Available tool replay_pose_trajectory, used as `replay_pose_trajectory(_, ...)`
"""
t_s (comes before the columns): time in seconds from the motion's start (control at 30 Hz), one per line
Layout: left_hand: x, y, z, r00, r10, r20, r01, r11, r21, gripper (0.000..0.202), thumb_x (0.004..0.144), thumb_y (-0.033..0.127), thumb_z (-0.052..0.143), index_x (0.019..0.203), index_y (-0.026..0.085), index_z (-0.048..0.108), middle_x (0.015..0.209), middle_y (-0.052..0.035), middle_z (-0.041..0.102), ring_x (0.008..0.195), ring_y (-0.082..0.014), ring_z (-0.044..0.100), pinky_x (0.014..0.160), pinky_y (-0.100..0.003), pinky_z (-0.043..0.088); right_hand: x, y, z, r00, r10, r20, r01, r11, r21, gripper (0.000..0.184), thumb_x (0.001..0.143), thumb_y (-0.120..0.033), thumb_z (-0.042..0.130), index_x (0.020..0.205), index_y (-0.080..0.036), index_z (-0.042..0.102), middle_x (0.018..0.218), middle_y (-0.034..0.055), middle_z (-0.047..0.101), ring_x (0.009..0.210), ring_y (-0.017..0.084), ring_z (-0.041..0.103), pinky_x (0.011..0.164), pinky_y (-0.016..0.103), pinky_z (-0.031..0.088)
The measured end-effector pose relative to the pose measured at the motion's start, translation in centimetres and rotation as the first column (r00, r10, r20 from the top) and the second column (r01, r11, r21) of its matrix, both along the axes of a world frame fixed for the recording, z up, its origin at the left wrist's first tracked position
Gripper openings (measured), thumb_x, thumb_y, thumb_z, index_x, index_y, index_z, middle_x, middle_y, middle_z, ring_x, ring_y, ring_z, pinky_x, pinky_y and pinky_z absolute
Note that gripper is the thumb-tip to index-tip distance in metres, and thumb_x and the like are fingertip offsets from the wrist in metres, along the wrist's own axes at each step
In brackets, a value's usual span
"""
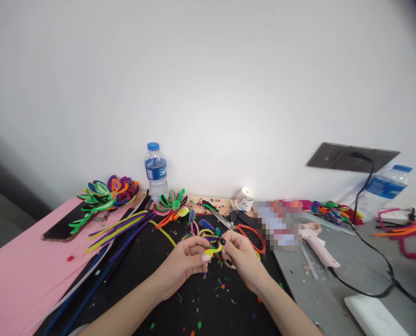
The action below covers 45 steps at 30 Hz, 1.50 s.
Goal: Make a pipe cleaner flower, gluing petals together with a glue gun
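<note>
Both my hands meet over the black mat (180, 303) near its middle. My left hand (186, 261) is closed, pinching one end of a short yellow pipe cleaner (213, 251). My right hand (241, 255) is closed on the other end, its dark-nailed fingers curled round the bent piece. Just behind the hands lie several looped pipe-cleaner pieces in purple, pink, blue and yellow (200, 228).
Straight pipe cleaners (119, 228) lie at left beside a phone (64, 227) on a pink sheet (15, 270). Finished pipe-cleaner flowers (106, 191) (171, 205), a water bottle (156, 171), a small cup (244, 199), scissors (222, 218), a red-handled tool (253, 235) and a glue gun (318, 247) with a black cable (376, 261) stand about.
</note>
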State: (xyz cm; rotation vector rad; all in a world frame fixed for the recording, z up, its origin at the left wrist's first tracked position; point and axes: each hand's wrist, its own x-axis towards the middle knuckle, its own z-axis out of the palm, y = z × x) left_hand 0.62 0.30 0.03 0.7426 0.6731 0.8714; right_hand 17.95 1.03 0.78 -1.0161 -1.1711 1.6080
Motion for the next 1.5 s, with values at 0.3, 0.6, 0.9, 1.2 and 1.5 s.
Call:
replay_pose_trajectory(0.3, 0.0, -0.1, 0.1, 0.999, -0.035, -0.011, 0.035, 0.999, 0.001, 0.019, 0.064, 0.015, 0.071, 0.081, 0.016, 0.062, 0.059, 0.0031, 0.054, 0.053, -0.0083, 0.051, 0.059, -0.025, 0.043, -0.2, -0.2, 0.8, 0.996, 0.009, 0.087, -0.011, 1.0, 0.018, 0.031, 0.074, -0.044, 0.058, 0.065, -0.019, 0.041, 0.044, -0.0093, 0.037, 0.039, 0.006, 0.024, 0.039, 0.02, 0.016)
replay_pose_trajectory(0.6, -0.1, 0.0, 0.2, 0.999, -0.052, -0.004, 0.052, 0.998, -0.022, 0.02, 0.064, 0.013, 0.071, 0.082, 0.017, 0.062, 0.061, 0.0031, 0.055, 0.053, -0.0075, 0.05, 0.059, -0.025, 0.043, 0.1, -0.1, 0.3, 0.995, 0.02, 0.098, -0.025, 0.999, 0.048, 0.027, 0.076, -0.04, 0.058, 0.066, -0.018, 0.045, 0.047, -0.0086, 0.038, 0.042, 0.006, 0.028, 0.039, 0.019, 0.017)
replay_pose_trajectory(0.9, 0.1, -0.1, 0.2, 1.0, 0.013, 0.002, -0.013, 1.0, -0.019, 0.019, 0.062, 0.015, 0.072, 0.078, 0.016, 0.063, 0.056, 0.0049, 0.049, 0.054, -0.0083, 0.049, 0.057, -0.024, 0.042, 0.1, -0.2, 0.3, 0.985, -0.004, 0.17, -0.014, 0.994, 0.104, 0.026, 0.077, -0.039, 0.056, 0.067, -0.018, 0.046, 0.05, -0.0075, 0.04, 0.043, 0.007, 0.028, 0.039, 0.019, 0.019)
replay_pose_trajectory(1.2, 0.2, -0.1, 0.0, 0.998, 0.067, -0.001, -0.067, 0.997, -0.031, 0.022, 0.06, 0.017, 0.074, 0.081, 0.017, 0.064, 0.058, 0.0043, 0.052, 0.055, -0.0087, 0.05, 0.058, -0.023, 0.042, 0.1, -0.4, 0.8, 0.97, -0.015, 0.243, -0.028, 0.984, 0.176, 0.023, 0.078, -0.036, 0.056, 0.066, -0.018, 0.048, 0.057, -0.0055, 0.042, 0.047, 0.008, 0.032, 0.041, 0.02, 0.023)
replay_pose_trajectory(1.5, 0.3, -0.2, 0.2, 0.997, 0.079, -0.003, -0.079, 0.996, -0.035, 0.022, 0.062, 0.016, 0.073, 0.082, 0.017, 0.064, 0.058, 0.0047, 0.05, 0.056, -0.0085, 0.05, 0.059, -0.023, 0.041, 0.1, -0.4, 1.5, 0.954, -0.07, 0.29, -0.011, 0.963, 0.27, 0.018, 0.079, -0.028, 0.054, 0.066, -0.018, 0.047, 0.058, -0.0055, 0.039, 0.05, 0.01, 0.033, 0.047, 0.022, 0.026)
